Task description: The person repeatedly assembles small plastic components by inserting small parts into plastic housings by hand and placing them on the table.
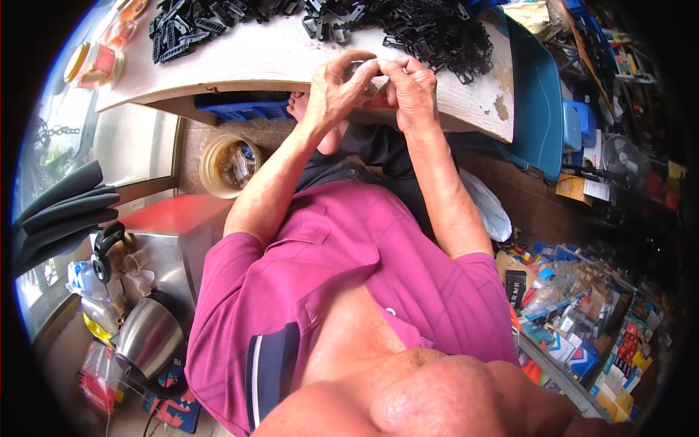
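Note:
My left hand (336, 95) and my right hand (412, 93) meet over the near edge of the table (269, 62). Both have thumb and forefinger pinched together, fingertips almost touching. Between them is something small and greyish, mostly hidden by the fingers, and its kind does not show. Just beyond my hands, several heaps of black plastic clip-like parts (437, 40) lie along the table, with more such parts (193, 25) at the far left.
Lidded jars (91, 64) stand at the table's left end. A bucket (230, 166) with scraps sits on the floor below. A blue-green plastic chair (537, 102) stands at the right. Behind lie a steel kettle (151, 333) on the left and piled boxes (575, 357) on the right.

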Motion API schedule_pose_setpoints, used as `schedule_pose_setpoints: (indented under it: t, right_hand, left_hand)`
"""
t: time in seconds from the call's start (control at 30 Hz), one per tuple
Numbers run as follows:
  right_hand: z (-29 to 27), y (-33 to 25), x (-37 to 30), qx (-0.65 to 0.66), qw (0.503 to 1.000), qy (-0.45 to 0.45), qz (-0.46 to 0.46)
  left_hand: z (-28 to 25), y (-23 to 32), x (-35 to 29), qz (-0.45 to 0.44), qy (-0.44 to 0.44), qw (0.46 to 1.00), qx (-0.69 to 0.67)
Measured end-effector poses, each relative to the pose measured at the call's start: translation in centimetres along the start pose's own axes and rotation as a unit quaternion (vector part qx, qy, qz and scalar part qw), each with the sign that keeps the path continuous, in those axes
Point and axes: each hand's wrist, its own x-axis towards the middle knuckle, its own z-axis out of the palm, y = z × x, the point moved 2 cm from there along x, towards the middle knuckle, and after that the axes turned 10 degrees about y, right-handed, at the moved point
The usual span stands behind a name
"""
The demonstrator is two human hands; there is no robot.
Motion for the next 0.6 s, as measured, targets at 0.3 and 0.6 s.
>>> schedule_pose_setpoints:
  t: [0.3, 0.6]
  right_hand:
    - [1.9, -1.0, 0.2, -0.070, 0.996, 0.047, 0.016]
    - [5.5, -1.6, 2.9, -0.272, 0.956, 0.075, 0.087]
  left_hand:
    - [-1.6, -0.7, -0.4, -0.050, 0.115, 0.984, -0.130]
    - [-6.4, -0.1, -1.7, -0.040, 0.141, 0.968, -0.205]
